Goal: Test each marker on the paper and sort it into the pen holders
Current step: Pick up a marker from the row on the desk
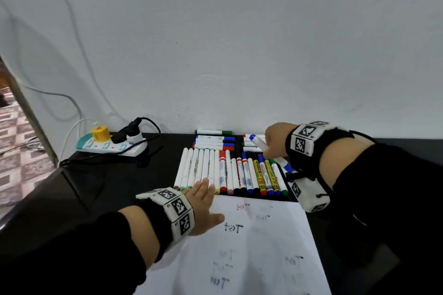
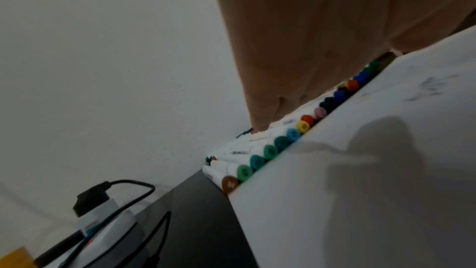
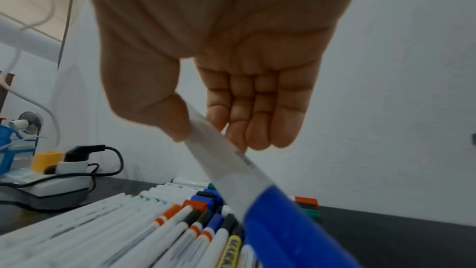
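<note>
A white power strip (image 1: pixel 109 147) is lying near the back left corner of the black tabletop (image 1: pixel 100 189). A yellow plug (image 1: pixel 100 134) and a black plug (image 1: pixel 130 130) are sitting in it.

Packed marker row (image 1: pixel 230 172) blocks the paper's (image 1: pixel 263 246) far edge; power strip (image 1: pixel 110 147) crowding left; open black table (image 1: pixel 96 189) between.

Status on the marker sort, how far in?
Done: white paper sheet already carries several "Test" scribbles. In hand: right hand has a grip on a capped white marker with blue cap; left hand lies flat on the paper. Left: row of markers unsorted; no pen holders in view.
</note>
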`<action>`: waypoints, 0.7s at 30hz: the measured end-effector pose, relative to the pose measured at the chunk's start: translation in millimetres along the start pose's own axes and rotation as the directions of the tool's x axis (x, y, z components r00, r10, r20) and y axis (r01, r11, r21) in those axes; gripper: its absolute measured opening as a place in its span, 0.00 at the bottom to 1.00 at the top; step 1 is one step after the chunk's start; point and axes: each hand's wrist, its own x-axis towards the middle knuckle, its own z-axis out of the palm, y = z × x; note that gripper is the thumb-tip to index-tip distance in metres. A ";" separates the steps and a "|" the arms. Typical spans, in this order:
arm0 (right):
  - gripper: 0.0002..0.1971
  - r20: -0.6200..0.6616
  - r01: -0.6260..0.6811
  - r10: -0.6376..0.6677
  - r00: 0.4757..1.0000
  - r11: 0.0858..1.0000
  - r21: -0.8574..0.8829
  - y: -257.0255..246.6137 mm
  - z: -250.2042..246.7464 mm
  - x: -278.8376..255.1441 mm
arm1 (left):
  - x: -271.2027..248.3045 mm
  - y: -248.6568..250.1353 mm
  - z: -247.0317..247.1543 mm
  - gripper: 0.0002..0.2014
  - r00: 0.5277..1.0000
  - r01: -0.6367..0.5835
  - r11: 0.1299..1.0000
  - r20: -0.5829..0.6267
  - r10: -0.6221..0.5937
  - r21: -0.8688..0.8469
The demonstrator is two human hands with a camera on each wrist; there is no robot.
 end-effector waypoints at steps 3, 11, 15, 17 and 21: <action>0.13 -0.011 -0.009 0.010 1.000 0.999 0.044 -10.2 6.7 -21.3 | -16.2 1.4 24.2 0.38 0.999 -0.011 1.000 0.041 0.011 0.007; 0.10 -0.016 -0.005 0.006 1.000 0.997 0.071 -38.3 29.8 -61.0 | -36.0 3.8 64.1 0.37 0.999 -0.023 1.000 0.049 0.023 -0.016; 0.10 -0.016 -0.010 0.011 1.000 0.996 0.092 -45.4 37.9 -71.8 | -34.6 8.7 66.5 0.36 0.999 -0.006 1.000 0.036 0.007 -0.014; 0.12 -0.014 -0.023 0.025 1.000 0.994 0.107 -44.4 39.3 -74.7 | -32.6 10.7 66.3 0.36 0.999 -0.002 1.000 0.041 0.003 -0.020; 0.11 -0.005 -0.065 0.067 0.998 0.982 0.177 -38.0 38.6 -75.8 | -25.5 17.5 64.9 0.36 0.999 0.030 0.998 0.029 -0.028 -0.052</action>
